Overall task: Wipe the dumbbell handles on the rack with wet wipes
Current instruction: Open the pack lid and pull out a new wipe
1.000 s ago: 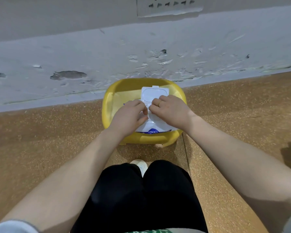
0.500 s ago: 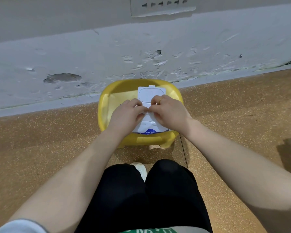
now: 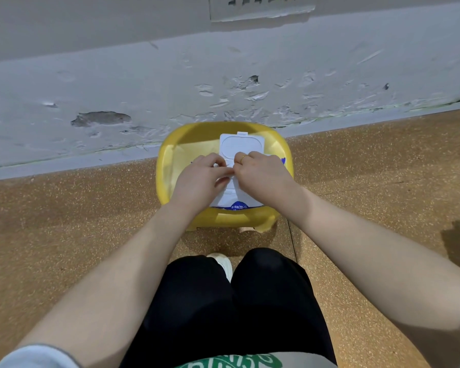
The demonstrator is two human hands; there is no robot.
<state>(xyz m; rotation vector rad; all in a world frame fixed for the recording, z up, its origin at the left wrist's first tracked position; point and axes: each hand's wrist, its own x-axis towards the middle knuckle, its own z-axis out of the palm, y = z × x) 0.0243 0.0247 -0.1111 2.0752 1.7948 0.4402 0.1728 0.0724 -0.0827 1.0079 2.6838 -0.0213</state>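
Wet wipes pack, lid flipped up, lies on a yellow stool at frame centre, against the wall. Left hand and right hand meet over its opening, fingers curled, pinching a white wipe.

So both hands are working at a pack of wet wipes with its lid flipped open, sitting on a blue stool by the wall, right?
Not quite: the stool is yellow, not blue, as the head view shows. Otherwise yes: left hand and right hand work at the wipes pack, lid flipped open, by the wall.
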